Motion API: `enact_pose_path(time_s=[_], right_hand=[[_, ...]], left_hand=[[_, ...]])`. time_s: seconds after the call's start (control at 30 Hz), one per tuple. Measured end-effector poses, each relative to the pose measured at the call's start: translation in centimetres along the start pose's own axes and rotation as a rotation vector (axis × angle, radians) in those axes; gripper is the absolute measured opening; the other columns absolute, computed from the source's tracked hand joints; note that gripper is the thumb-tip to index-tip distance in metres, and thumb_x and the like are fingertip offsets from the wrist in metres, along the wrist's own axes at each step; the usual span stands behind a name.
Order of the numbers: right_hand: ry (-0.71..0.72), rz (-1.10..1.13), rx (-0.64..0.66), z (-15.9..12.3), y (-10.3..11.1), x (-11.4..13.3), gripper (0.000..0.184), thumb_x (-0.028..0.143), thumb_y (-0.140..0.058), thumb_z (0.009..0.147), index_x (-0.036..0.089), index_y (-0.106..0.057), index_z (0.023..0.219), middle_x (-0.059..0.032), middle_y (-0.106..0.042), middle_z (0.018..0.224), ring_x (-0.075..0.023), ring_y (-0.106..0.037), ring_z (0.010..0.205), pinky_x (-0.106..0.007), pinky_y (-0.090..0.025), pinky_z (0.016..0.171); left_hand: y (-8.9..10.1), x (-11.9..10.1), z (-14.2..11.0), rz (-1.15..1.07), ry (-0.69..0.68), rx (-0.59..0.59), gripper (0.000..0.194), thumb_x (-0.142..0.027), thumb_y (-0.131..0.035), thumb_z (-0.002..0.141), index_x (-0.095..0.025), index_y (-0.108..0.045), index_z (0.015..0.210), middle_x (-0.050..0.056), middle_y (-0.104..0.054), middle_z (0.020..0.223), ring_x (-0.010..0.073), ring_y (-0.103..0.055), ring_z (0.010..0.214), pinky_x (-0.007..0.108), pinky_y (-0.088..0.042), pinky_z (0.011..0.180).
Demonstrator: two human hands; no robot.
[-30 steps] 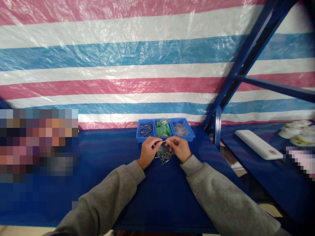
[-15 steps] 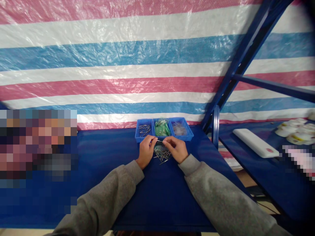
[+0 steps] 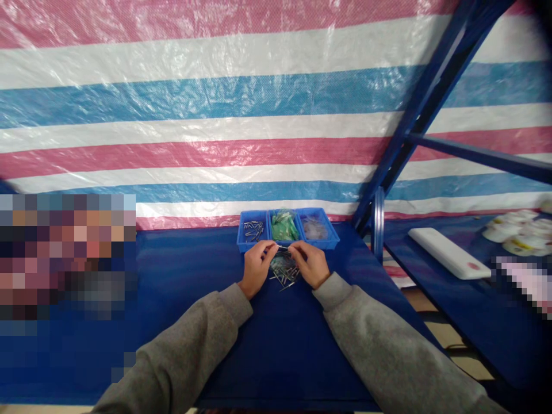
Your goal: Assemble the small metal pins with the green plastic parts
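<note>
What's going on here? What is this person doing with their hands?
A person's left hand and right hand pinch a thin metal pin between them, above a loose heap of pins on a blue table. Behind sits a blue divided tray holding more pins, green packets and clear plastic.

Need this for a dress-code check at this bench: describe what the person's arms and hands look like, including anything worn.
Both arms wear one long-sleeved grey sweatshirt. The left sleeve and right sleeve are soft, slightly mottled fabric, narrowing to snug cuffs at the wrists. The left hand and right hand are bare: no gloves, and no watch or bracelet shows.
</note>
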State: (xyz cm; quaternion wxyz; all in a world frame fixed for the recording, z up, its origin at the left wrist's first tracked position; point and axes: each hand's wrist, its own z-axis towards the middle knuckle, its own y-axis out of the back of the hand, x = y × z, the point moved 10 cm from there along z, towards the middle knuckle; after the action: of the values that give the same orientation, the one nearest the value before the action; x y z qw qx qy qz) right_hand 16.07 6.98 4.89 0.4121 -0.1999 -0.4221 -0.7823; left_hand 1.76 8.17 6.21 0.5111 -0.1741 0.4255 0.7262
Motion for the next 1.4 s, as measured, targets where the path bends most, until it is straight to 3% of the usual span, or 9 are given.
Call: enact_pose_path(time_s=[0.43,0.63,0.8,0.97,1.07,1.2,1.4], right_hand=[[0.072,-0.024,0.062,0.0,-0.9,0.6,0.032,0.035,-0.039,0.09,0.019,-0.058,0.071,-0.002,-0.061,0.065,-0.014,-0.056,0.061,-0.024,-0.04,0.06],[0.043,-0.069,0.02,0.1,-0.7,-0.4,0.032,0.035,-0.04,0.09,0.019,-0.06,0.071,-0.0022,-0.061,0.064,-0.0142,-0.056,0.059,-0.024,-0.04,0.059],[0.033,-0.085,-0.039,0.2,0.0,-0.5,0.031,0.035,-0.041,0.089,0.018,-0.061,0.073,-0.0031,-0.062,0.067,-0.0147,-0.056,0.06,-0.025,-0.04,0.06],[0.014,-0.111,-0.081,0.1,0.7,-0.5,0.031,0.035,-0.042,0.089,0.018,-0.06,0.071,-0.0024,-0.06,0.062,-0.0143,-0.053,0.056,-0.026,-0.04,0.058],[0.027,-0.08,-0.09,0.1,1.0,-0.2,0.027,0.034,-0.043,0.088,0.018,-0.062,0.077,-0.0036,-0.063,0.069,-0.015,-0.056,0.061,-0.026,-0.042,0.061],[0.091,0.008,-0.037,0.0,0.4,0.8,0.023,0.033,-0.045,0.087,0.019,-0.063,0.09,-0.0048,-0.065,0.082,-0.0147,-0.058,0.067,-0.026,-0.045,0.064],[0.102,0.019,0.017,-0.2,-0.3,1.2,0.022,0.035,-0.047,0.086,0.019,-0.062,0.082,-0.0028,-0.061,0.072,-0.0126,-0.053,0.057,-0.024,-0.042,0.057]], left_hand=[[0.1,-1.4,-0.1,-0.105,-0.067,0.017,0.017,-0.027,-0.05,0.085,-0.015,-0.061,0.089,0.006,-0.064,0.087,0.0115,-0.059,0.071,0.02,-0.046,0.061],[-0.4,-0.3,-0.3,-0.109,-0.007,0.039,0.016,-0.027,-0.046,0.088,-0.015,-0.057,0.087,0.004,-0.064,0.08,0.0121,-0.06,0.071,0.023,-0.047,0.066],[-0.5,-0.8,-0.2,0.016,-0.097,0.036,0.017,-0.029,-0.052,0.085,-0.015,-0.063,0.084,0.004,-0.064,0.077,0.0131,-0.057,0.068,0.025,-0.045,0.067],[-0.4,-0.9,0.0,-0.033,-0.141,0.035,0.018,-0.026,-0.051,0.085,-0.017,-0.067,0.087,0.006,-0.067,0.083,0.0157,-0.059,0.077,0.028,-0.046,0.075],[-0.5,-0.3,0.1,-0.055,-0.112,0.045,0.022,-0.025,-0.046,0.088,-0.017,-0.066,0.095,0.005,-0.066,0.081,0.015,-0.06,0.078,0.028,-0.046,0.076],[-1.1,0.8,0.0,-0.063,-0.013,0.08,0.022,-0.029,-0.047,0.087,-0.016,-0.061,0.099,0.0,-0.061,0.066,0.0109,-0.057,0.062,0.022,-0.045,0.065],[-1.2,0.8,-0.2,-0.082,0.032,0.093,0.022,-0.033,-0.051,0.085,-0.016,-0.06,0.096,-0.004,-0.056,0.057,0.0085,-0.052,0.052,0.019,-0.043,0.058]])
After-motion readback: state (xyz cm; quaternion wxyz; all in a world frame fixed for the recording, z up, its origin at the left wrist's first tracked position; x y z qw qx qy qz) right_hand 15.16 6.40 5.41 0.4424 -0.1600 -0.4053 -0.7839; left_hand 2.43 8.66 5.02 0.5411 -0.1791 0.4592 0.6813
